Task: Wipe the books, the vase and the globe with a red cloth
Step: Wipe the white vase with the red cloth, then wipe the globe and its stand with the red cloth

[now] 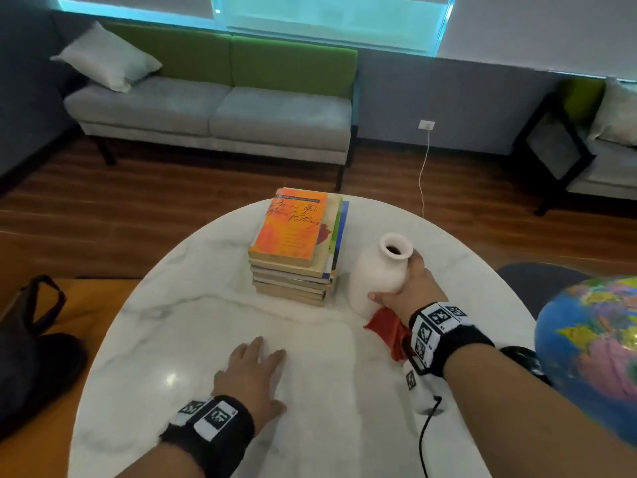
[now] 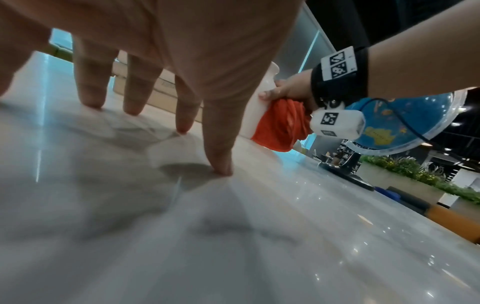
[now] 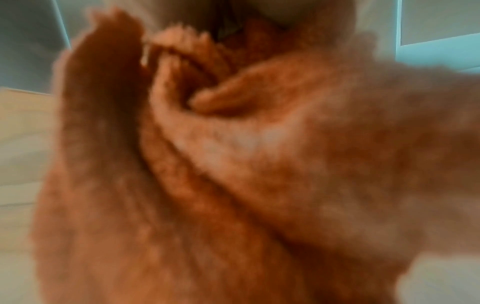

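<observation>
Tabletop (image 1: 193,326) was white marble with grey veins. Vase (image 1: 377,274) plain white, dark inside the mouth. Cloth (image 1: 387,327) red, reading orange-red in the left wrist view. Top book (image 1: 289,229) orange with dark script lettering; the stack below showed cream page edges plus green and blue covers. Globe (image 1: 593,343) blue with yellow, pink and green patches. Wristbands (image 1: 444,334) black with white black-patterned tags.
</observation>
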{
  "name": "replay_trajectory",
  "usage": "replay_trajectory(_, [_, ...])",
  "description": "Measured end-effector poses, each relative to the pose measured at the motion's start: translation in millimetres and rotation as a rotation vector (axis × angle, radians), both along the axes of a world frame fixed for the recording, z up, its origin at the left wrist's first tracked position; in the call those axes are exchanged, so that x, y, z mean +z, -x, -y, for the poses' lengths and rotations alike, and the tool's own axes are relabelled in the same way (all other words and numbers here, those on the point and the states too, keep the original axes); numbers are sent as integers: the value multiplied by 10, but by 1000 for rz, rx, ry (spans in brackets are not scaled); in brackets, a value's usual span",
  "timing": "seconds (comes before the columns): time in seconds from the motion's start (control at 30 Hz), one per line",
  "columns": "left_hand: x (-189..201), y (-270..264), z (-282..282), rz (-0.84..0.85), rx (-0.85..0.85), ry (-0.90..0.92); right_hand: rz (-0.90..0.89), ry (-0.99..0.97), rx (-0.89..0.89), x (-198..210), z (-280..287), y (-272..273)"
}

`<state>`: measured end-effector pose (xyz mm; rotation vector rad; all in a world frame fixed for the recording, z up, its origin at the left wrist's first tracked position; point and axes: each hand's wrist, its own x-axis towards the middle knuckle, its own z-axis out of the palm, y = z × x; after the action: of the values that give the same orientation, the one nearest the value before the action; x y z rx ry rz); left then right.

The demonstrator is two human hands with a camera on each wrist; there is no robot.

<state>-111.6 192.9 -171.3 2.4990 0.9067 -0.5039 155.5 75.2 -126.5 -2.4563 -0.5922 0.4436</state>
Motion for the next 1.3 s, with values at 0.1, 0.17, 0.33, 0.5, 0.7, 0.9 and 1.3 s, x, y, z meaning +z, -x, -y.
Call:
replay_trajectory(0.1, [-8, -49, -30, -21, -9, -6, 30, 9, -16, 20, -159, -245])
replay_trajectory(0.17, [2, -48, -45, -22, -15, -6, 42, 21, -43, 25, -275, -387])
replay_trajectory(0.33, [5, -61, -58, -36, -18, -2, 20, 18, -65, 18, -472, -688])
replay_trajectory(0.5, [-24, -68, -65, -63, -34, -3, 40, 49, -75, 60, -587, -844])
replay_trajectory(0.7, [-43, -61, -58, -87, -45, 7, 0, 155, -82, 124, -614, -854])
replay_trajectory(0.9, [-48, -33, -60, -125, -72, 29, 17, 24, -145, 148, -123, -347])
replay_trajectory(1.3, [22, 55, -113, -11, -105, 28, 46, -537, -248, 804, 1096, 1243])
